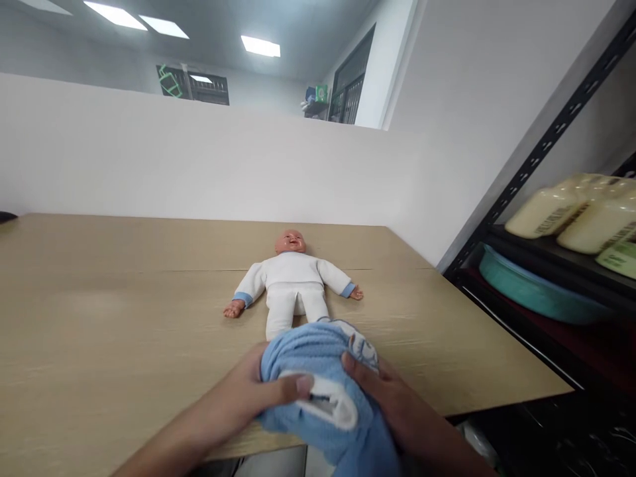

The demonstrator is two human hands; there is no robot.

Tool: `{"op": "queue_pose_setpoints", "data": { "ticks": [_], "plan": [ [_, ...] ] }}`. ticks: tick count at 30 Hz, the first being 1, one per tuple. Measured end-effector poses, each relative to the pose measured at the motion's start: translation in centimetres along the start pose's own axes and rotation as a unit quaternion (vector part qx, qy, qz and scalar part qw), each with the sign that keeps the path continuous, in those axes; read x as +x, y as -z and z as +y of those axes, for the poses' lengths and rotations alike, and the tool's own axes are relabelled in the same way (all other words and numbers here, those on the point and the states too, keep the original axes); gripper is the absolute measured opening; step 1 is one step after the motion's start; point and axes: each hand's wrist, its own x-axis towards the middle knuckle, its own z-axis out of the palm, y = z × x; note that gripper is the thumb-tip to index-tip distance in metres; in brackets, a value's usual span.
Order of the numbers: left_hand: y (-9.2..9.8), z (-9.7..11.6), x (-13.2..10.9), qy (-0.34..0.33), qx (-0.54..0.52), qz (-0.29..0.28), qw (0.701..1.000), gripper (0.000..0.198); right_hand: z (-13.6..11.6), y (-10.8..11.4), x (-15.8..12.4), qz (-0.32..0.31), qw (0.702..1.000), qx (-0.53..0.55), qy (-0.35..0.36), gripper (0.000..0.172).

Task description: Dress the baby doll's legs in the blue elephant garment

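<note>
Both my hands grip a bunched light-blue piece of baby clothing point(318, 361) with white trim, near the front edge of the table. My left hand point(248, 387) holds its left side, thumb pressed on top by the white-edged opening. On the other side, my right hand point(382, 391) has its thumb over the fabric and its other fingers hidden behind. Just beyond the cloth a baby doll point(295, 275) lies face up, head away from me, arms spread. White clothing with blue cuffs covers it, and the blue cloth hides its feet.
The wooden table point(124, 331) meets a low white wall point(199, 159) at the back. Right of it stands a dark metal shelf holding cream-coloured bottles point(551, 209) and a teal basin point(536, 285). A glass pane or mirror above the wall shows ceiling lights.
</note>
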Motion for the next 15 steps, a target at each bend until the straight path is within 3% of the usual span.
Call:
{"op": "queue_pose_setpoints", "data": {
  "ticks": [3, 5, 8, 10, 12, 15],
  "plan": [
    [-1.7, -3.3, -2.0, -0.007, 0.054, 0.095, 0.994, 0.041, 0.8, -1.5, -1.2, -0.132, 0.991, -0.008, 0.022, 0.069],
    [-2.8, -5.6, -2.9, 0.004, 0.062, 0.15, 0.987, 0.05, 1.9, -2.6, -1.5, -0.148, 0.989, -0.018, 0.021, 0.068],
    [-3.8, -7.9, -3.7, 0.012, 0.057, 0.189, 0.98, 0.067, 4.3, -3.5, -1.5, -0.017, 0.996, -0.084, 0.025, 0.064],
    [-3.9, -8.9, -4.1, 0.007, 0.061, 0.202, 0.977, 0.07, 5.9, -3.8, -1.4, 0.071, 0.984, -0.159, 0.046, 0.062],
    [-3.5, -9.4, -4.6, -0.003, 0.087, 0.203, 0.975, 0.065, 7.5, -3.9, -1.2, 0.125, 0.956, -0.25, 0.085, 0.057],
    [-2.3, -9.8, -5.2, -0.022, 0.18, 0.195, 0.964, 0.048, 9.0, -4.5, -0.9, 0.158, 0.905, -0.37, 0.139, 0.054]
  ]
}}
